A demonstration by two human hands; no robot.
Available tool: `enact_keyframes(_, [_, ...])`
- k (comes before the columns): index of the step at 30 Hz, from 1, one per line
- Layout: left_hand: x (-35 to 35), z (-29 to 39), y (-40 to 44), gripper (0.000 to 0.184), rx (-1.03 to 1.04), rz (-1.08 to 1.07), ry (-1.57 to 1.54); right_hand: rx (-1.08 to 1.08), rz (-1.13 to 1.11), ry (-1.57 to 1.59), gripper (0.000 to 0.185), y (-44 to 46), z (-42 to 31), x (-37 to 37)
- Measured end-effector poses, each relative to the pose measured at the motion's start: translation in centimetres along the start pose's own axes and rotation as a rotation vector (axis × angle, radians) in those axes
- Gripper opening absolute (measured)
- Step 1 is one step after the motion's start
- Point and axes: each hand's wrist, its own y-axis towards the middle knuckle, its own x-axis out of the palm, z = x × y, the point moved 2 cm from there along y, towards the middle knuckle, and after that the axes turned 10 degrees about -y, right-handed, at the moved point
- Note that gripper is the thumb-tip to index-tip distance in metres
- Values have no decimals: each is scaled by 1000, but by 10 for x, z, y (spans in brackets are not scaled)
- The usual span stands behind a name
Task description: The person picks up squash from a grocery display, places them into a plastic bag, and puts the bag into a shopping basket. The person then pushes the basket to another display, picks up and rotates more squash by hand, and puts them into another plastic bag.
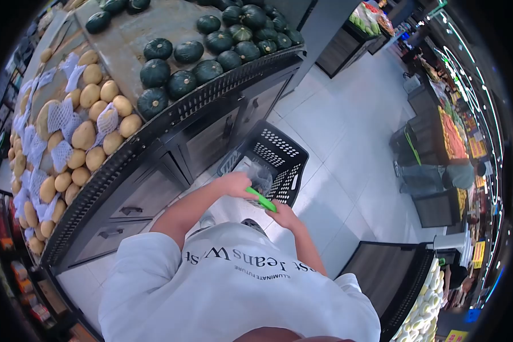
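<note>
A black perforated shopping basket (285, 191) stands on the floor in front of me, beside the produce stand. Its bright green handle (262, 199) points up toward my body. My left hand (235, 185) is closed around the handle's left end. At the other end, my right hand (283, 215) is closed on it too. Inside the basket lies a clear plastic bag (260, 176); what it contains is hard to make out.
To the left, a produce stand (171, 122) holds potatoes (84, 135), some in white foam nets, and dark green squashes (182, 84). A lower dark stand (376, 273) is at the right, near pale vegetables (419, 313). Farther right, a person (427, 178) stands by another stand.
</note>
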Motion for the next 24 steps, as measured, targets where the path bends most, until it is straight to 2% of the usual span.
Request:
enact_keyframes(1, [16,2,-11,56,72,36,-18,-23,-31,-19,38,-9,2,2])
enact_keyframes(3, [40,24,-33,41,115,27,-79,-33,-119,-57,39,-37,-3,4])
enact_keyframes(5, [74,34,-46,35,46,87,-118,-51,-228,-92,44,-53,4,5])
enact_keyframes(8, [110,67,-67,30,-33,201,-143,-135,-212,-108,44,-76,20,16])
enact_keyframes(14, [154,121,-89,29,-225,330,-207,-346,-149,-101,40,-104,52,33])
enact_keyframes(21, [208,174,-91,34,-457,563,-226,-510,80,-385,47,-126,72,38])
enact_keyframes(24, [240,197,-79,37,-537,627,-247,-564,89,-409,47,-135,91,30])
